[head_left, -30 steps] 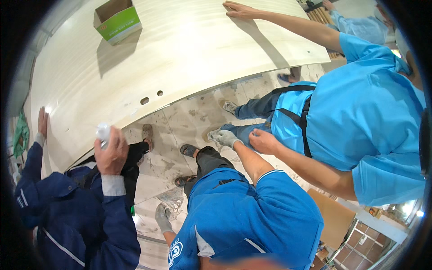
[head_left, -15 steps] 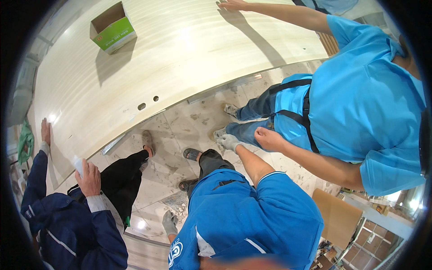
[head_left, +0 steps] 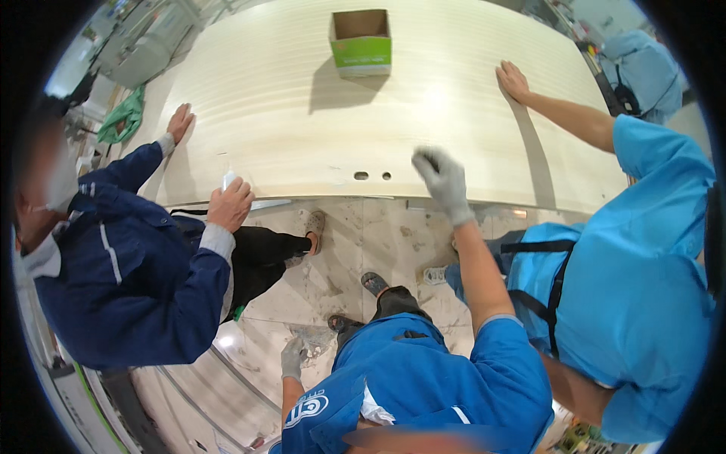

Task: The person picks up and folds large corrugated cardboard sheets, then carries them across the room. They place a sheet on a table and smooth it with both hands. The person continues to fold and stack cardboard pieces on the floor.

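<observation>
A large pale wood-grain panel (head_left: 257, 98), like a door leaf, spreads across the far side. Close to its near edge are an oval hole (head_left: 361, 175) and a round hole (head_left: 386, 175). Raised over that edge, right of the holes, is my right hand (head_left: 442, 181) in a grey-white glove. Its fingertips look bent but blurred, and I cannot tell whether it touches the panel. Low at my left side hangs my left hand (head_left: 293, 359), also gloved, its fingers loosely apart and nothing seen in them. A green-and-brown open carton (head_left: 361, 54) stands on the panel.
At left, a person in navy (head_left: 128, 250) rests one hand on the panel and holds a small white object (head_left: 228, 179). A person in light blue (head_left: 635, 280) at right lays a hand on it. Green cloth (head_left: 122, 117) lies by the far left corner.
My view has turned to the right, so the panel now lies straight ahead. My right hand has risen from beside the right-hand person to above the panel's edge. My left hand still hangs low.
</observation>
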Available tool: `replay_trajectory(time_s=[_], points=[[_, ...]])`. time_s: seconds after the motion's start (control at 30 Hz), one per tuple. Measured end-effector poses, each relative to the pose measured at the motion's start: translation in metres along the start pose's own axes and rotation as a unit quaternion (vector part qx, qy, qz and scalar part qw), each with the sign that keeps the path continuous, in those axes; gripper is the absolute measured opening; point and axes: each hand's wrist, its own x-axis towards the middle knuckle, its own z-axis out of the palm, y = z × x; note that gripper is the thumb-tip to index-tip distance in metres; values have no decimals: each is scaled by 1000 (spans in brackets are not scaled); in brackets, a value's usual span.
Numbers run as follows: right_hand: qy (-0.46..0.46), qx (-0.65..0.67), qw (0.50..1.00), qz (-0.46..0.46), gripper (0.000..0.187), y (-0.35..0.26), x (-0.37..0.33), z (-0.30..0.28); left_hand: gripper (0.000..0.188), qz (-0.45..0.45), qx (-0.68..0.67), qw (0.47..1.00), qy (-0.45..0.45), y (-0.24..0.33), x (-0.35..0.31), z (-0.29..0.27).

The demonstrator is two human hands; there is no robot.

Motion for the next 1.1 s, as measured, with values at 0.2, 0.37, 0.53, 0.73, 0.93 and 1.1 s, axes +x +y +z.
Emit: replay_trajectory(time_s=[0.2, 0.37, 0.53, 0.73, 0.93, 1.1], points=[[-37, -222, 971, -81, 60, -40, 187, 61, 35, 1, -19, 1000, 22, -38, -30, -20], [-31, -288, 953, -91, 61, -19, 244, 94, 37, 3, -13, 998, 69, -74, -78, -31], [-30, -262, 962, -67, 53, -1, 229, 100, 38, -91, -56, 989, 100, -104, -102, -28], [10, -229, 965, -130, 49, 8, 192, 104, 39, -100, -65, 988, 103, -104, -102, -28], [7, -220, 965, -144, 52, 8, 174, 111, 40, -71, -78, 985, 133, -75, -97, -32], [-35, -236, 959, -151, 60, -1, 197, 107, 37, -42, -73, 991, 104, -67, -104, -28]])
